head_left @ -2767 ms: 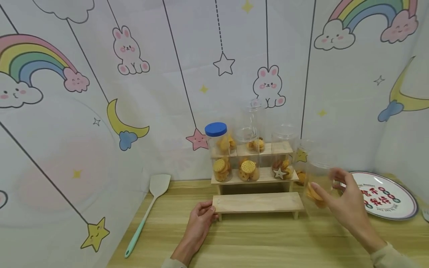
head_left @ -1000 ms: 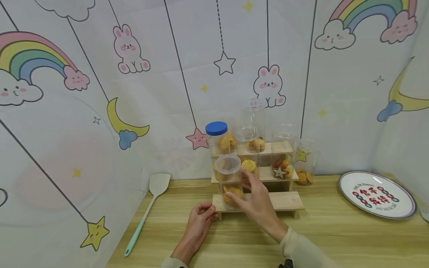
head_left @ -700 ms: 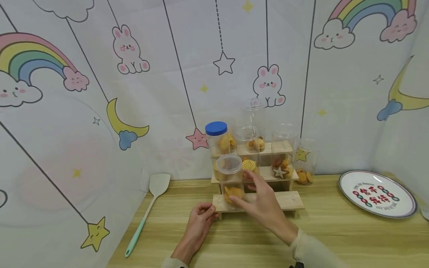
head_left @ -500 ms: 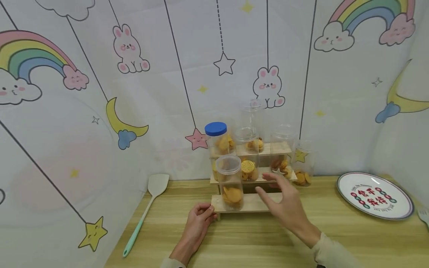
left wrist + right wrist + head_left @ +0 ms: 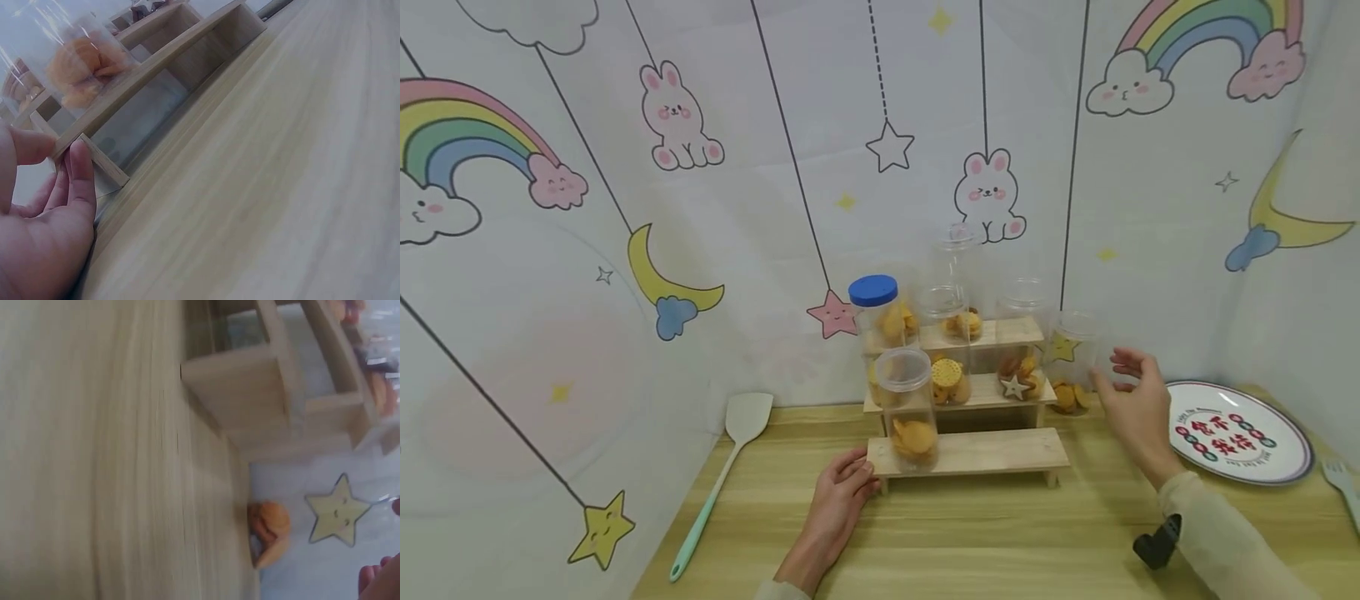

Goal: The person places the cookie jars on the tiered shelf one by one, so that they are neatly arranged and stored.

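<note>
My left hand (image 5: pixel 835 504) pinches the left end of the low wooden shelf (image 5: pixel 1000 452), thumb on top and fingers beneath, as the left wrist view shows. On that shelf's left part stands a clear lidless jar (image 5: pixel 907 408) with orange cookies low inside. At the right, my right hand (image 5: pixel 1138 408) is beside another clear jar (image 5: pixel 1078 367), its fingers spread and the thumb side right at the jar's wall. That jar stands on the table and has a few round cookies (image 5: pixel 272 528) at its bottom. The fingers show only partly in the right wrist view.
A stepped wooden rack (image 5: pixel 985 396) behind the low shelf bears several clear cookie jars, one with a blue lid (image 5: pixel 873 290). A spatula (image 5: pixel 713 492) lies left. A printed white plate (image 5: pixel 1232 467) and a fork (image 5: pixel 1341 483) lie right. A patterned backdrop (image 5: pixel 760 208) rises behind.
My right hand has brought a cookie jar from the right onto the low shelf's left part, let it go, and moved right to the jar on the table. My left hand stays put.
</note>
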Demonstrator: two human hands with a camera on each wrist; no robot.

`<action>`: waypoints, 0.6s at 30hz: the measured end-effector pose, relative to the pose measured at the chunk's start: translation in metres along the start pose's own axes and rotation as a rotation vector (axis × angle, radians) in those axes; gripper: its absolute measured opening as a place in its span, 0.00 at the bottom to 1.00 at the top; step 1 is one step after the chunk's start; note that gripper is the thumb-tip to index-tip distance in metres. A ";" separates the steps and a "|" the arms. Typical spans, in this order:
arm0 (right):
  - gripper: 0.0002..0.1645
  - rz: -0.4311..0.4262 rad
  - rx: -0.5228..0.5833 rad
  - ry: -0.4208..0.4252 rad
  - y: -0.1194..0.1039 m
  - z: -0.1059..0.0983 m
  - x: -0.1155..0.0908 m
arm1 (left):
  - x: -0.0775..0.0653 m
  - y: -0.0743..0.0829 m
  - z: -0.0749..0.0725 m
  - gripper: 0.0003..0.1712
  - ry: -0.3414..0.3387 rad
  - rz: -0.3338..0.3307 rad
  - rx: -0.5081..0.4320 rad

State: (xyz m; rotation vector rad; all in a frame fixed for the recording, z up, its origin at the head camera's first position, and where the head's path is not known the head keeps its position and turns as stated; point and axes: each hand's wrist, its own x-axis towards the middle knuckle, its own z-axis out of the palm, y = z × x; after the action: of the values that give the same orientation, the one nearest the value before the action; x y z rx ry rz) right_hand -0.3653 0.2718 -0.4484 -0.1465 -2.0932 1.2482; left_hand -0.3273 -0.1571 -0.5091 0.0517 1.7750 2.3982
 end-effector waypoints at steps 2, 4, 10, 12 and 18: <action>0.39 0.008 -0.025 -0.069 0.007 0.002 0.007 | 0.000 0.000 -0.001 0.32 -0.004 -0.002 -0.001; 0.45 -0.001 -0.035 -0.132 0.013 0.006 0.013 | 0.000 0.000 -0.001 0.32 -0.005 -0.006 -0.002; 0.53 -0.015 -0.038 -0.202 0.024 0.022 0.025 | -0.001 -0.001 -0.003 0.33 -0.007 -0.006 0.000; 0.55 0.001 -0.038 -0.194 0.025 0.027 0.026 | -0.002 -0.001 -0.003 0.33 -0.013 -0.007 0.001; 0.60 0.071 -0.064 -0.245 0.022 0.032 0.026 | -0.001 0.000 -0.003 0.32 -0.030 -0.010 -0.016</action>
State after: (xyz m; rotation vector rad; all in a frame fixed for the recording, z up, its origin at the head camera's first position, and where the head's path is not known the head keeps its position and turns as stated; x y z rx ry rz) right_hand -0.4098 0.2717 -0.4631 -0.1009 -2.3573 1.2966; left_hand -0.3264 -0.1601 -0.5097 0.0755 1.7389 2.3916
